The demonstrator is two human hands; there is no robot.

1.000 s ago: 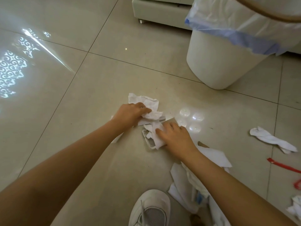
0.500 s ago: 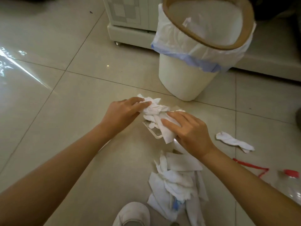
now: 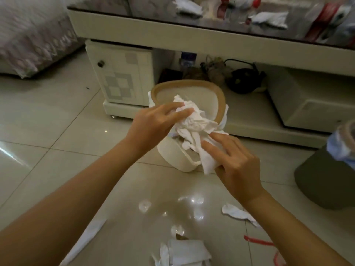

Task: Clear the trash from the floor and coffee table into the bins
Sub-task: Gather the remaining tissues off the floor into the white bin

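Two hands share one load: the left hand (image 3: 153,121) pinches the top of a bundle of crumpled white tissues (image 3: 194,129) between thumb and fingers, while the right hand (image 3: 236,162) curls round its lower tail, a grip that seems chosen to keep loose sheets from slipping out. Some clear plastic item may lie inside the wad, but the view does not settle it. The bundle hangs above and in front of the mouth of the white bin (image 3: 172,154), whose tan rim (image 3: 217,94) clamps a liner bag; the bin stands on the tiled floor (image 3: 57,131) just in front of the coffee table (image 3: 192,37), presumably set there so that litter from both places has a short trip. By this reading the step in hand is the drop into the bin, and it is not yet made. A second, grey bin (image 3: 322,179) stands to the right. Much work remains: a twisted tissue (image 3: 238,213), a heap of paper scraps (image 3: 186,250), a flat white strip (image 3: 86,244) and a red strip (image 3: 261,243) lie on the floor, and blurred wrappers and bottles (image 3: 242,4) crowd the table top.
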